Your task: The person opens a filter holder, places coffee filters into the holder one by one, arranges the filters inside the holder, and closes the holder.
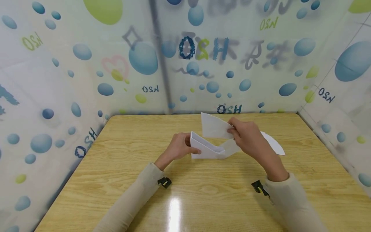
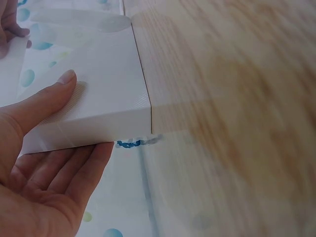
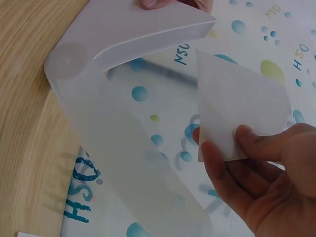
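A flat white holder, open along its top, stands on the table. My left hand grips its left end, the thumb on the broad face and the fingers against the other side. From the holder's right end a translucent cover swings out on a round pivot. My right hand pinches a white fan-shaped paper, like a coffee filter, between thumb and fingers. That paper is raised above the holder, apart from its opening. Whether it is one sheet or several, I cannot tell.
Another white fan-shaped piece lies on the wooden table, partly hidden behind the right hand and forearm. A patterned curtain hangs behind the table's far edge. Dark wrist mounts sit at both cuffs.
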The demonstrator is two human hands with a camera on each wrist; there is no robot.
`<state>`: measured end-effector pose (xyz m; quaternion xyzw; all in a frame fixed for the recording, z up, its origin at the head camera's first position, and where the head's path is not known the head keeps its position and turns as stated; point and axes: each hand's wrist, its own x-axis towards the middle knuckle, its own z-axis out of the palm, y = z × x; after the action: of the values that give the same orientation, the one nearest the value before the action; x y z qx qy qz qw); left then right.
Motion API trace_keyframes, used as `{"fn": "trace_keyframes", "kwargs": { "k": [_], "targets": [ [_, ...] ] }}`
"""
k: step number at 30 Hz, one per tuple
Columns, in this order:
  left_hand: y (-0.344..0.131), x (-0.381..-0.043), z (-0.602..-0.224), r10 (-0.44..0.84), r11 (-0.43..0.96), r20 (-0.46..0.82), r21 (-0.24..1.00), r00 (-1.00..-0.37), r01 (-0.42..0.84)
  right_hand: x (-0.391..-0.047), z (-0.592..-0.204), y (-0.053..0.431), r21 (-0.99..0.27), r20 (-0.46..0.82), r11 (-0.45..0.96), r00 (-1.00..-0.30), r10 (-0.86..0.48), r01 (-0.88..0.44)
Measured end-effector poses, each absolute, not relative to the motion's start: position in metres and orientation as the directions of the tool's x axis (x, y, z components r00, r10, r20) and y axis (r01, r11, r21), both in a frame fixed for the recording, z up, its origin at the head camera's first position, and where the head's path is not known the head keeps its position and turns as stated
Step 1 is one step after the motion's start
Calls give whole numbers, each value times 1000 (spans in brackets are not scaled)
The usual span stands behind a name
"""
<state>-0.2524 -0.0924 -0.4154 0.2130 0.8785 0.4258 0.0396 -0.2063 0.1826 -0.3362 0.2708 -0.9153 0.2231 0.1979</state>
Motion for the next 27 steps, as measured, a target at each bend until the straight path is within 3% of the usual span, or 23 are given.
{"fn": "trace_keyframes", "kwargs": {
  "k": [27],
  "targets": [
    [-93,-253,-415,416,551,125,753,-901,359,-204,-345,159,-272,449,719,-745,-493,-640]
  ]
}}
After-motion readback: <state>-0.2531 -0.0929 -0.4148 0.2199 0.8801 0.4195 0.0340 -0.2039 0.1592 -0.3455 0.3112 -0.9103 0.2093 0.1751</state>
